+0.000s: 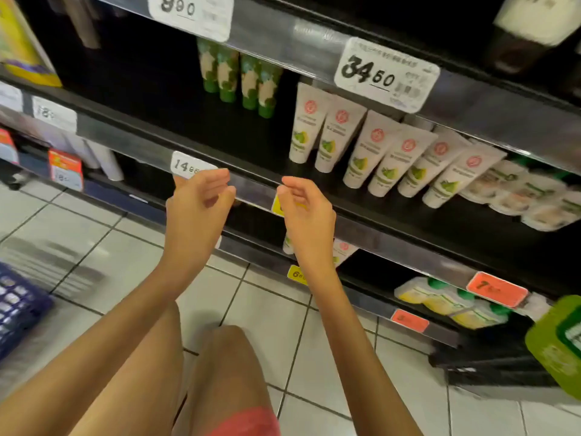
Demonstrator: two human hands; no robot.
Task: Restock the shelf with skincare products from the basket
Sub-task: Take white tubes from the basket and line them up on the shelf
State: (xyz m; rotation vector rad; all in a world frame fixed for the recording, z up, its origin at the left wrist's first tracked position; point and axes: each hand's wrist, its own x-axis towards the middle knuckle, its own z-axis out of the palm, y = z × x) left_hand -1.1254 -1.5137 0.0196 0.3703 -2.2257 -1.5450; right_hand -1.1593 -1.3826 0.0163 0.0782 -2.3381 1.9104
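Both of my hands hover in front of the black shelf's front rail (251,187), holding nothing. My left hand (201,199) has loosely curled, parted fingers near the 14.95 price tag (188,166). My right hand (305,206) is also loosely curled and empty, just below the row of white tubes (386,155) standing on the middle shelf. Green tubes (242,77) stand further back on the same shelf. The blue basket (19,306) sits on the floor at the far left, only its corner showing.
Pouches (518,196) lie to the right of the white tubes. Yellow-green bottles (452,303) fill the lower shelf. A green pack (556,341) hangs at the right edge. My knees are over the white tiled floor (283,309).
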